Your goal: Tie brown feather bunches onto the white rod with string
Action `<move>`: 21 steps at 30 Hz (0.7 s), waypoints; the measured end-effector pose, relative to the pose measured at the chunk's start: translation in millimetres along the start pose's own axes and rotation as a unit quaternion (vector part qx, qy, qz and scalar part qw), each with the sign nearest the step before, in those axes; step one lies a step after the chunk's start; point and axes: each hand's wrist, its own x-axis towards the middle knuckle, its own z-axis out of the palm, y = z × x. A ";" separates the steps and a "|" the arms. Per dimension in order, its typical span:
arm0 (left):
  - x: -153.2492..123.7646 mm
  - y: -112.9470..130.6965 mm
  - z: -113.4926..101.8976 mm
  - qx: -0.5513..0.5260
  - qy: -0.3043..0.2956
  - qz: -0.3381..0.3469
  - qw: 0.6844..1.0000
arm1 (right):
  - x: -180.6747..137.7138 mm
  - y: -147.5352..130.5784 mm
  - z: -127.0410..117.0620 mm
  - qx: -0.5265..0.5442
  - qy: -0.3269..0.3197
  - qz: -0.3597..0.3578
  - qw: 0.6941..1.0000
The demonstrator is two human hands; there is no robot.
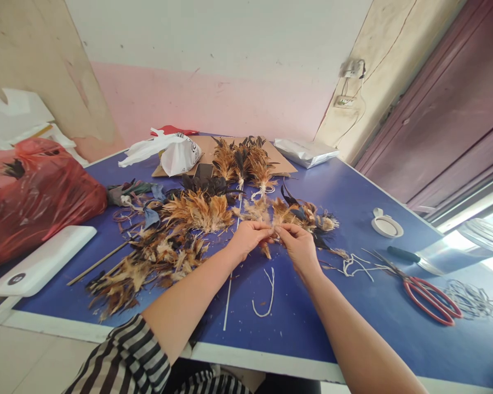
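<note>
My left hand point(248, 238) and my right hand point(299, 246) meet over the blue table point(296, 323), fingers pinched together on a small bunch of brown feathers point(267, 247). A white string point(266, 293) hangs from the bunch and curls on the table below the hands. Loose brown and black feathers point(193, 210) lie just beyond the left hand, and a tied feather bundle point(308, 214) lies beyond the right hand.
Red-handled scissors point(429, 295), a knife point(413, 257), a white dish point(386, 225) and string scraps point(359, 265) lie to the right. At left are a red plastic bag point(33, 191), a white flat box point(41, 260) and thin sticks point(96, 264). Cardboard point(207, 148) and a white bag point(172, 153) lie at the back.
</note>
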 end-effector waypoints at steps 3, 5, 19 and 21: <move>1.9 -2.6 -1.9 -0.037 -0.018 -0.036 0.999 | -1.2 0.2 1.5 -0.010 0.000 0.005 1.000; 3.2 -3.8 -2.9 -0.057 -0.024 -0.054 0.997 | -1.5 0.5 1.7 -0.019 -0.001 0.002 1.000; 5.0 -4.7 -0.8 -0.044 0.056 -0.002 0.997 | -0.6 -1.0 -1.5 -0.110 -0.012 0.003 0.994; 5.4 -5.3 -1.3 -0.024 0.056 0.014 0.998 | 0.4 1.6 -1.4 -0.103 -0.019 0.025 0.994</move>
